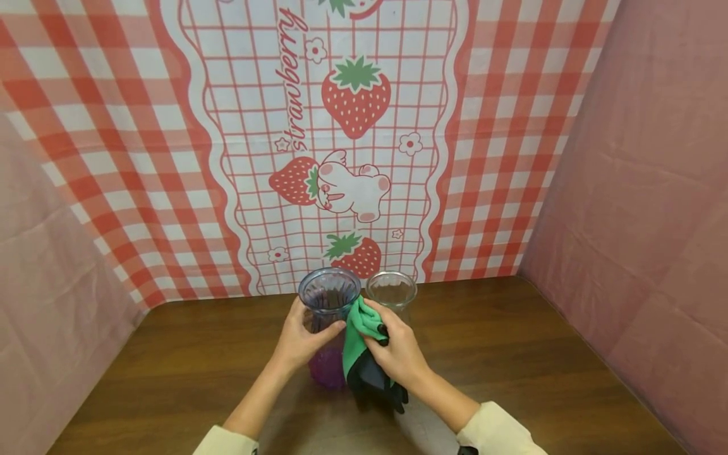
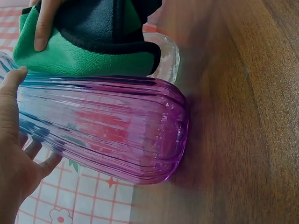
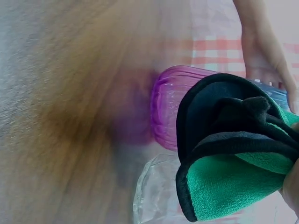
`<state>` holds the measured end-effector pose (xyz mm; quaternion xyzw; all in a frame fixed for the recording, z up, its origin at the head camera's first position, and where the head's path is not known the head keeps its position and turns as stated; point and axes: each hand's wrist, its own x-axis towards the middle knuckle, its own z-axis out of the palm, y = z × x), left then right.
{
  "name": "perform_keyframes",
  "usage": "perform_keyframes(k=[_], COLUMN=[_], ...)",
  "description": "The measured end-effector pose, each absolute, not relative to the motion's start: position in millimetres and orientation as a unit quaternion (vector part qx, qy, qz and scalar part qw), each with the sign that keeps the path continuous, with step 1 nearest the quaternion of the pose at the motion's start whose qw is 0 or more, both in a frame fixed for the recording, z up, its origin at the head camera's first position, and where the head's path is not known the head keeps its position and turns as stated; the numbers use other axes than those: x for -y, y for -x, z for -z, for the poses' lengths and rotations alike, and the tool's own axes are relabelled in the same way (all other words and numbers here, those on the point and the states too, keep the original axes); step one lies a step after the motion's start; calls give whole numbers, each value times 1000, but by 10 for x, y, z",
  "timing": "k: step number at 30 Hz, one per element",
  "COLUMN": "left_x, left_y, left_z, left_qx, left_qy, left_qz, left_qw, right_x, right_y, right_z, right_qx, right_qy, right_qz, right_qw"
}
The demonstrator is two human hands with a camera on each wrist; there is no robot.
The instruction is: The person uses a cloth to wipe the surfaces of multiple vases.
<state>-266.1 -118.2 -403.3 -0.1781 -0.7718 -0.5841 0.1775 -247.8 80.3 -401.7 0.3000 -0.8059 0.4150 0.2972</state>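
Note:
A ribbed glass vase, blue at the flared rim and purple toward its base, stands upright on the wooden table. My left hand grips it by the narrow neck; in the left wrist view the thumb lies on one side of the vase and the fingers on the other. With my right hand I pinch a bunched green and dark grey cloth with black edging, held at the right of the vase's rim and neck. The cloth hangs loosely below my fingers and partly hides the vase in the right wrist view.
Just behind and to the right stands a clear glass vase, mostly covered by my right hand and the cloth. The wooden tabletop ends at a checked strawberry-print backdrop. Pink cloth walls rise at both sides.

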Motion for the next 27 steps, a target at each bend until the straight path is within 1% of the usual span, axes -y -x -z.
perform_keyframes(k=[6,10,15,21,24,27], left_x=[1197,1194,1164,1147,1147,1149], left_y=[2672,2661,2566,2435,2427,2425], left_z=[4034,4011,3888,3723,3708,3712], left_qx=[773,776,782,783,785,786], left_qy=[174,170,160,147,143,142], left_qz=[585,582,581,589,590,589], left_qw=[175,170,161,133,125,125], right_x=[-775,-768,-782,-830,-845,-846], right_y=[2484,2493,2487,2468,2465,2466], right_z=[3992,4001,4047,4186,4242,4267], right_qx=[811,821,840,866,870,867], right_qy=[-298,-290,-272,-254,-249,-248], right_qz=[-413,-409,-407,-389,-385,-391], right_qw=[288,273,234,187,180,185])
